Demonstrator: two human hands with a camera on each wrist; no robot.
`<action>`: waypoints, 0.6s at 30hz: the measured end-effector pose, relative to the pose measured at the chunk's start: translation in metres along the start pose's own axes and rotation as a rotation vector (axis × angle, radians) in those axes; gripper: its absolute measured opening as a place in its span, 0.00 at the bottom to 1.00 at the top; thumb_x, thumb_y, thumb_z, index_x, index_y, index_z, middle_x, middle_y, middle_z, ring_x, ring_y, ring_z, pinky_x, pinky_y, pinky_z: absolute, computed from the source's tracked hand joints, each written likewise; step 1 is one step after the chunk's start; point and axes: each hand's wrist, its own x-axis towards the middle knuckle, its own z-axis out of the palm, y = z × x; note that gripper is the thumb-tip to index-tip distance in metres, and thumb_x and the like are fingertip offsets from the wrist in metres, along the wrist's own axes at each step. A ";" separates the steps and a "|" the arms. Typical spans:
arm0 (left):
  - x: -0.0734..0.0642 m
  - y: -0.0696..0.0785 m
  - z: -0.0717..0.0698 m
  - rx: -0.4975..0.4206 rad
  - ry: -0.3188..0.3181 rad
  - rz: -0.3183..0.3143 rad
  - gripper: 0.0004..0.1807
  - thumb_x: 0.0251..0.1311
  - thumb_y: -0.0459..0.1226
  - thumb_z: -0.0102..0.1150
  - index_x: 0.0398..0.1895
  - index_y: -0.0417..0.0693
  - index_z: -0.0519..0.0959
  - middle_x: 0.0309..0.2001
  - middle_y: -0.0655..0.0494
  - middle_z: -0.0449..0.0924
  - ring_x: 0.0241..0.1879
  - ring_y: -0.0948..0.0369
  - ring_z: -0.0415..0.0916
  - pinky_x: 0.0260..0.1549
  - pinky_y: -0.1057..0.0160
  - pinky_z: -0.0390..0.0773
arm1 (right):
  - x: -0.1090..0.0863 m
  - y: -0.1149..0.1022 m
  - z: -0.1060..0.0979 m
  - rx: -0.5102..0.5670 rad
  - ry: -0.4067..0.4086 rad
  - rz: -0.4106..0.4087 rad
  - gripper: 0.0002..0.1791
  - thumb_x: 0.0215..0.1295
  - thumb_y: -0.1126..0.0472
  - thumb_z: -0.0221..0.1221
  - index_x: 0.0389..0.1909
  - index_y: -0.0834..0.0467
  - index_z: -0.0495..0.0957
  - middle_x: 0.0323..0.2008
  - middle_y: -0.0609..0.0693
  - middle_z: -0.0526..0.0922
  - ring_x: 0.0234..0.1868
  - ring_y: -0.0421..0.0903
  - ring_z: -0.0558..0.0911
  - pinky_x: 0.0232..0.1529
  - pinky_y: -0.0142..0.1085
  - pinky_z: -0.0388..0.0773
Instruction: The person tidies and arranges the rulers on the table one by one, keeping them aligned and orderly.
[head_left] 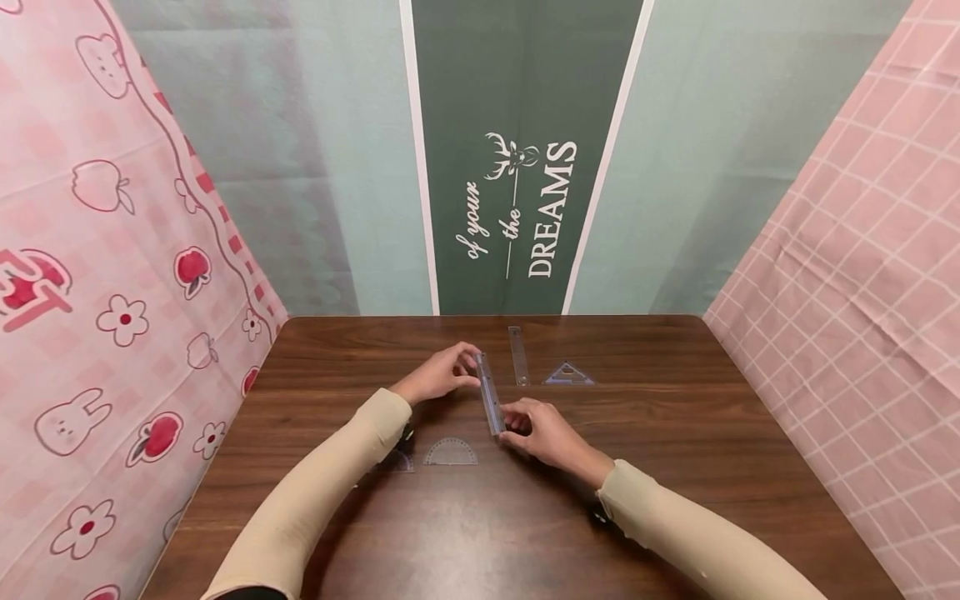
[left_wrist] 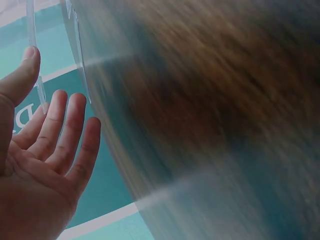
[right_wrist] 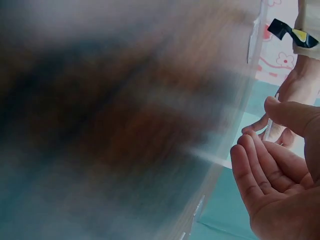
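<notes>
The clear plastic ruler (head_left: 490,393) sits over the middle of the dark wooden table (head_left: 675,467), held at both ends: the left hand (head_left: 442,373) pinches its far end between thumb and fingertips, and the right hand (head_left: 542,431) pinches its near end the same way, so it spans the gap between the hands and stands on its long edge rather than lying flat. Holding it by the tips seems to keep the strip steady while leaving its length uncovered. In the left wrist view the thumb (left_wrist: 20,75) presses the transparent strip while the other fingers are spread and nearly straight. A second clear ruler (head_left: 517,356) and a small set square (head_left: 568,375) lie flat just beyond, and a protractor (head_left: 450,452) lies near the left forearm. No container is in view; everything rests directly on the table.
</notes>
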 end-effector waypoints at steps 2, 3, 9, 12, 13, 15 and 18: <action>0.000 0.002 0.001 0.018 -0.014 0.016 0.30 0.69 0.35 0.72 0.69 0.36 0.72 0.54 0.37 0.83 0.49 0.47 0.84 0.54 0.49 0.84 | -0.004 -0.001 -0.001 -0.003 -0.006 0.003 0.21 0.65 0.65 0.76 0.57 0.67 0.85 0.39 0.48 0.86 0.39 0.41 0.84 0.43 0.34 0.85; 0.000 0.002 0.001 0.023 -0.023 0.021 0.29 0.70 0.35 0.72 0.69 0.36 0.72 0.54 0.37 0.83 0.50 0.47 0.84 0.55 0.48 0.83 | -0.005 -0.003 -0.001 -0.005 -0.009 0.005 0.21 0.65 0.65 0.76 0.57 0.67 0.85 0.39 0.49 0.86 0.39 0.41 0.84 0.43 0.34 0.85; -0.001 0.007 0.003 0.070 -0.071 0.029 0.28 0.71 0.36 0.71 0.68 0.35 0.72 0.56 0.38 0.82 0.54 0.45 0.83 0.58 0.47 0.81 | -0.013 -0.007 -0.001 -0.007 -0.026 0.021 0.21 0.65 0.63 0.76 0.56 0.66 0.85 0.41 0.49 0.86 0.40 0.43 0.84 0.44 0.36 0.85; -0.001 0.008 0.004 0.114 -0.090 0.027 0.28 0.70 0.38 0.72 0.67 0.37 0.74 0.56 0.42 0.82 0.56 0.48 0.81 0.61 0.48 0.80 | -0.016 -0.008 0.001 -0.017 -0.025 0.015 0.19 0.65 0.62 0.76 0.54 0.65 0.85 0.41 0.50 0.86 0.41 0.45 0.84 0.45 0.38 0.85; -0.001 0.009 0.005 0.127 -0.094 0.028 0.28 0.70 0.39 0.73 0.66 0.37 0.74 0.56 0.42 0.82 0.57 0.48 0.81 0.62 0.49 0.79 | -0.017 -0.008 0.001 -0.021 -0.025 0.013 0.19 0.65 0.62 0.77 0.53 0.64 0.85 0.41 0.50 0.86 0.41 0.45 0.84 0.45 0.38 0.85; 0.000 0.010 0.005 0.150 -0.103 0.035 0.28 0.69 0.40 0.74 0.66 0.37 0.75 0.57 0.43 0.81 0.59 0.48 0.80 0.64 0.50 0.78 | -0.018 -0.007 0.003 -0.032 -0.022 0.011 0.18 0.65 0.61 0.77 0.52 0.63 0.85 0.41 0.50 0.86 0.41 0.46 0.84 0.46 0.38 0.85; 0.001 0.010 0.006 0.170 -0.118 0.043 0.28 0.69 0.41 0.74 0.66 0.37 0.75 0.59 0.43 0.80 0.61 0.48 0.79 0.66 0.50 0.76 | -0.020 -0.007 0.006 -0.046 -0.011 0.012 0.18 0.64 0.62 0.77 0.51 0.63 0.85 0.41 0.51 0.85 0.42 0.46 0.84 0.46 0.39 0.84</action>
